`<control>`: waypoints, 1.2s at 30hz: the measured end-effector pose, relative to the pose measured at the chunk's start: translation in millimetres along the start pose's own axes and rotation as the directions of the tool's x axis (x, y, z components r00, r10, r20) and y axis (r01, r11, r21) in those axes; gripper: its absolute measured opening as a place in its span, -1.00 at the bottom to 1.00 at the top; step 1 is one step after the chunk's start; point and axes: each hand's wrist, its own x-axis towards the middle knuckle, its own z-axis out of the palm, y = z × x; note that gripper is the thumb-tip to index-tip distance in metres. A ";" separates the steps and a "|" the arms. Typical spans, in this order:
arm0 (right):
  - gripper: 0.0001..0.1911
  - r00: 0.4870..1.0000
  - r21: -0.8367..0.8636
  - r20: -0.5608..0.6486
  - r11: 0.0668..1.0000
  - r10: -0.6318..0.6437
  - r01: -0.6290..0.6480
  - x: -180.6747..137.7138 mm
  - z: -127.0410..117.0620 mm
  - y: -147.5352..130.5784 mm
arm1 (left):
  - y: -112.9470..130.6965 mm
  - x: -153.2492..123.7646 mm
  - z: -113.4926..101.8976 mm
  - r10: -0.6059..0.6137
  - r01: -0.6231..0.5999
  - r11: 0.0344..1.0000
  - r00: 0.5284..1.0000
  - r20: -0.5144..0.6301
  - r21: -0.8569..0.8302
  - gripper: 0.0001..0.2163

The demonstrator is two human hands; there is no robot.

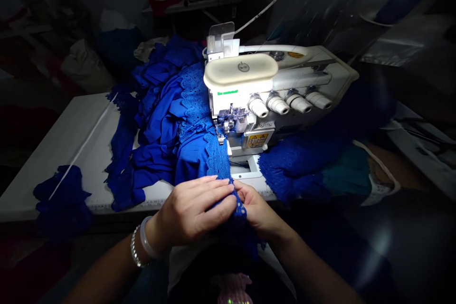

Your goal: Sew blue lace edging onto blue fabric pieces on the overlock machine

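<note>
Dim workshop, white sewing table (53,166) bearing a lit overlock machine (242,80); blue lace-trimmed fabric (199,161) runs from its presser foot over the table's front edge, gripped there between the left hand (190,211) and right hand (254,211).

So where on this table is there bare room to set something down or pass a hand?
The widest bare patch is the white tabletop, between the blue fabric heap and the loose blue piece at far left. It is crowded around the overlock machine, where the left hand and right hand hold blue lace.
</note>
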 end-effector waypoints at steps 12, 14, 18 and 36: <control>-0.63 1.000 0.070 -0.011 0.997 0.025 -0.024 14.1 0.4 -15.4 | -2.6 5.9 3.8 -0.005 0.005 0.998 1.000 -0.014 0.055 -0.84; -0.67 1.000 0.069 -0.021 0.998 0.001 0.000 17.3 0.2 -17.3 | -3.9 7.6 3.6 -0.004 0.004 0.998 1.000 -0.012 0.062 -0.85; -0.66 0.999 0.051 -0.042 0.999 -0.013 0.015 18.0 0.1 -19.5 | -8.3 4.2 9.9 -0.040 0.042 0.997 0.999 -0.017 0.064 -0.79; -0.57 0.998 0.081 -0.043 0.996 0.035 -0.032 0.8 -2.0 -20.9 | 5.6 -1.6 -6.9 -0.148 0.148 0.988 0.989 0.010 -0.050 -0.70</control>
